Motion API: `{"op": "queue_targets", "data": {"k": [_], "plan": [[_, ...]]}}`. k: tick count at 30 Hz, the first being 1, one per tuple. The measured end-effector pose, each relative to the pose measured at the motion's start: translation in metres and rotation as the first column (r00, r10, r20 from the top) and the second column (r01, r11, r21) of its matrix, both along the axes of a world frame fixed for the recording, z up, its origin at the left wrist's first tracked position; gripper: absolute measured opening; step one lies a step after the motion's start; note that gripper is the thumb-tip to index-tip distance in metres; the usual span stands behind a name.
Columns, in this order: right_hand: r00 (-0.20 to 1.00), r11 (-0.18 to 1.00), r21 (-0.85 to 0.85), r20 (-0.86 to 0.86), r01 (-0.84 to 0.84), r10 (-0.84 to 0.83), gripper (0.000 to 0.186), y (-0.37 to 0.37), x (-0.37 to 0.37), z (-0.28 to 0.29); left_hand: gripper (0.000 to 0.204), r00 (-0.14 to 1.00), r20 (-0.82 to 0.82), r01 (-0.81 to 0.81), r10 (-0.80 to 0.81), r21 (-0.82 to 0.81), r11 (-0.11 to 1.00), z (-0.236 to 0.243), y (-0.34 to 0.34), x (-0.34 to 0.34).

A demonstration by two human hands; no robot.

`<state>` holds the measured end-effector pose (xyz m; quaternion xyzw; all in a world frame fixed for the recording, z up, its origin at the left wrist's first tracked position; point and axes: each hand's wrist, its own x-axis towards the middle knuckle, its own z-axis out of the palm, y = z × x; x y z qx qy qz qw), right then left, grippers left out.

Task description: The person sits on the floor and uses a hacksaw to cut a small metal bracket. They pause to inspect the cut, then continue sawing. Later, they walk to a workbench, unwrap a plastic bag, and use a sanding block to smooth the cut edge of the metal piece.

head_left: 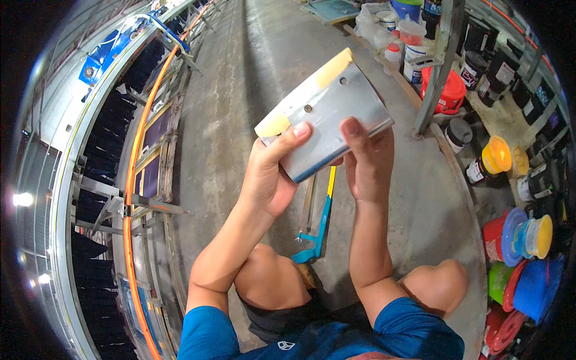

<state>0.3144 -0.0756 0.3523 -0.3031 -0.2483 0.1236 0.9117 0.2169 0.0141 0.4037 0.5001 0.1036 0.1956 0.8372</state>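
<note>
The left hand (270,174) pinches the flat silver metal holder with a yellow rubber blade (327,111) by its left edge, thumb on top; it's raised above the concrete floor (240,90). Seemingly an inspection; next likely calls for turning it. The right hand (366,159) clamps its lower edge.

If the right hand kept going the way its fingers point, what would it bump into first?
Nothing new right away: the right hand already grips the metal squeegee holder. Its fingers point up and away; beyond the holder only bare concrete floor shows, though depth is hard to judge.
</note>
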Motion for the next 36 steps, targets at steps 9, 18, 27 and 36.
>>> {"op": "queue_targets", "data": {"k": [9,18,27,36], "plan": [[0.965,0.986,-0.101,0.240,0.129,-0.102,0.037,0.016,-0.029,-0.002,0.052,0.995,-0.036,-0.098,0.094,-0.180,0.979,-0.013,0.006,0.002],[0.827,0.921,-0.119,0.493,0.372,-0.271,0.053,0.020,-0.039,0.008,0.052,1.000,-0.006,-0.027,0.026,-0.173,0.985,-0.027,0.004,-0.004],[0.931,0.976,-0.103,0.334,0.194,-0.150,0.040,0.021,-0.036,0.004,0.064,0.980,-0.135,-0.173,0.147,-0.211,0.962,-0.015,0.002,0.001],[0.951,0.982,-0.090,0.278,0.169,-0.138,0.059,0.026,-0.034,0.004,0.066,0.979,-0.158,-0.159,0.132,-0.169,0.973,-0.021,0.007,0.001]]}}
